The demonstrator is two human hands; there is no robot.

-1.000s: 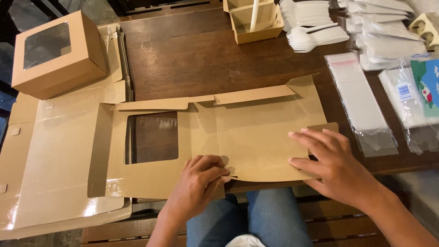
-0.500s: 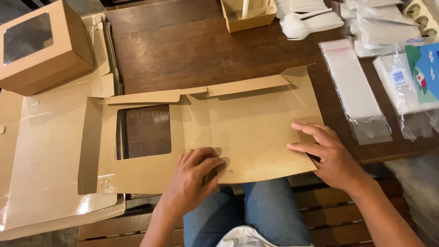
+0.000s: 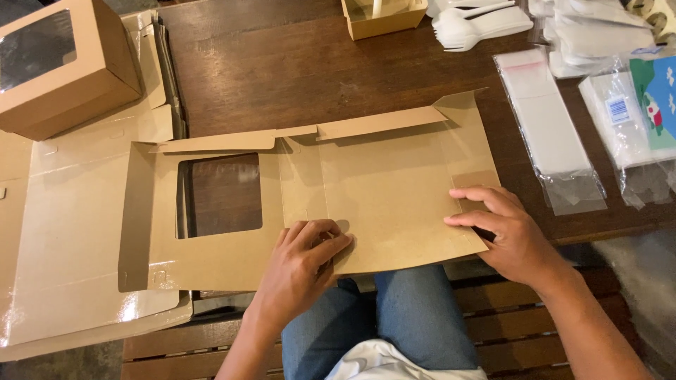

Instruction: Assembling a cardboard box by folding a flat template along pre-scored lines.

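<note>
Kraft blank (image 3: 380,190): flat on worktop (image 3: 296,77), window panel left, near edge overhanging lap.
Left hand (image 3: 299,271): fingers curled, pressing blank's near edge at centre fold; not gripping.
Right hand (image 3: 507,229): open, flat on blank's right corner.
Box (image 3: 63,67): assembled, far left.
Forks (image 3: 479,24): far right.

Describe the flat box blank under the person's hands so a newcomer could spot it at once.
On the dark wooden table, find the near edge above the person's lap. The unfolded brown cardboard blank lies there flat, under the left hand and right hand. Unlike the assembled window box at far left, it is still flat.
</note>
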